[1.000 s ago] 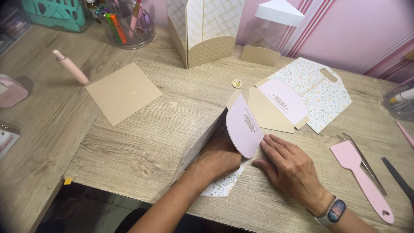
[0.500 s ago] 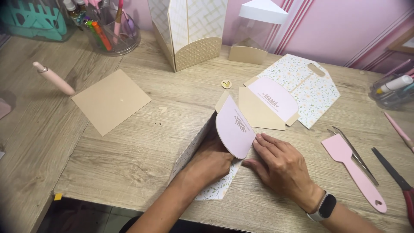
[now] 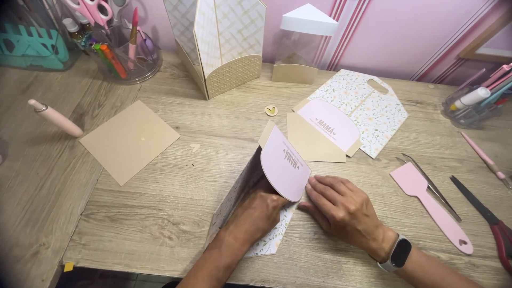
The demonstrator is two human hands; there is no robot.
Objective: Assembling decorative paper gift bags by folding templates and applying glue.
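A floral paper box piece (image 3: 237,200) with a lilac rounded flap (image 3: 284,162) stands partly folded on the wooden desk (image 3: 160,213). My left hand (image 3: 261,210) is tucked inside the fold, pressing on the card beneath the flap. Flat beside it, my right hand (image 3: 344,208) presses the paper down, fingers together, a watch on its wrist. A second lilac-and-tan flap piece (image 3: 320,136) lies flat just beyond, next to a floral die-cut sheet (image 3: 368,106).
A tan card square (image 3: 129,140) and a pink pen tool (image 3: 56,118) lie at left. A pink spatula (image 3: 429,205), tweezers (image 3: 429,184) and scissors (image 3: 488,218) lie at right. Finished paper boxes (image 3: 221,45) and pen cups (image 3: 120,45) stand at the back.
The view has drifted slightly; both hands stay pressed on the folded paper piece, the right hand shifting a little along the fold.
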